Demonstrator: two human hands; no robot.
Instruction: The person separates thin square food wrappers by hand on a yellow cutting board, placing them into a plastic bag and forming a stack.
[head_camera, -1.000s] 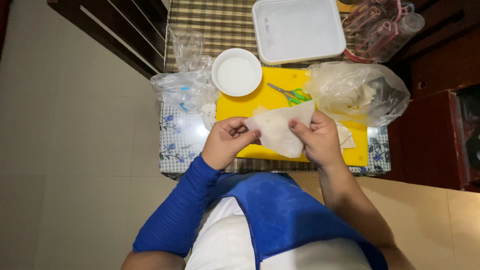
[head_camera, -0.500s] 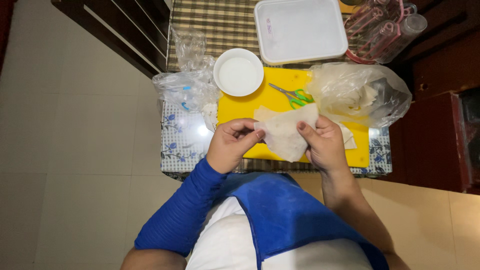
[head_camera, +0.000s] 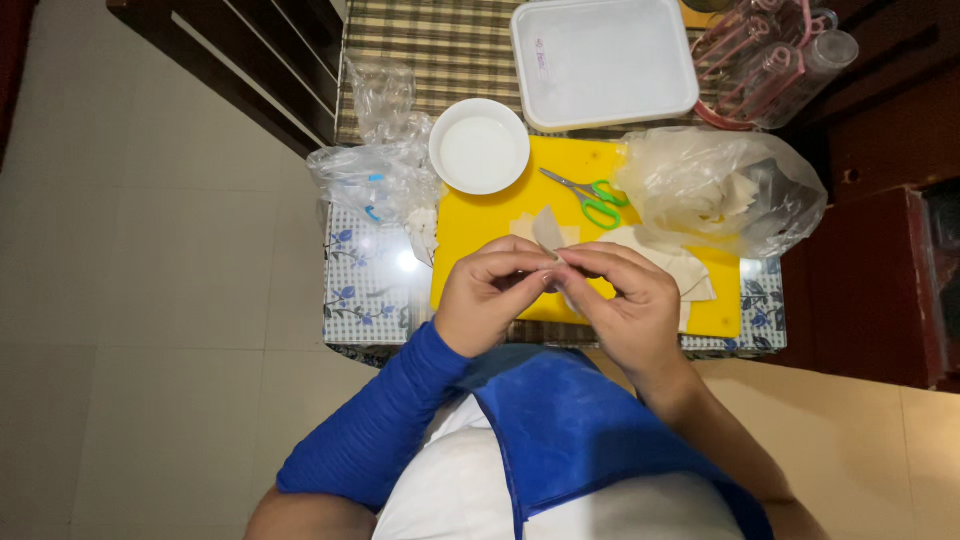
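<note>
A thin pale pastry sheet (head_camera: 547, 230) is pinched between both hands above the near edge of a yellow cutting board (head_camera: 490, 228), with a small flap standing up at twelve o'clock from the fingertips. The left hand (head_camera: 492, 295) is closed on the sheet from nine o'clock, fingers curled; the right hand (head_camera: 625, 300) is closed on it from three o'clock, thumb and forefinger meeting those of the left. More pale sheets (head_camera: 680, 270) are seen lying flat on the board at three o'clock from the hands. Green-handled scissors (head_camera: 590, 196) are laid on the board at one o'clock. A round white bowl (head_camera: 479, 146) overlaps the board's far-left corner at eleven o'clock. A clear plastic bag (head_camera: 720, 190) holding further sheets is placed at two o'clock, a crumpled clear bag (head_camera: 375, 175) at ten o'clock. A white rectangular tray (head_camera: 602, 62) is set beyond the board at twelve o'clock on a checked tablecloth (head_camera: 440, 50).
</note>
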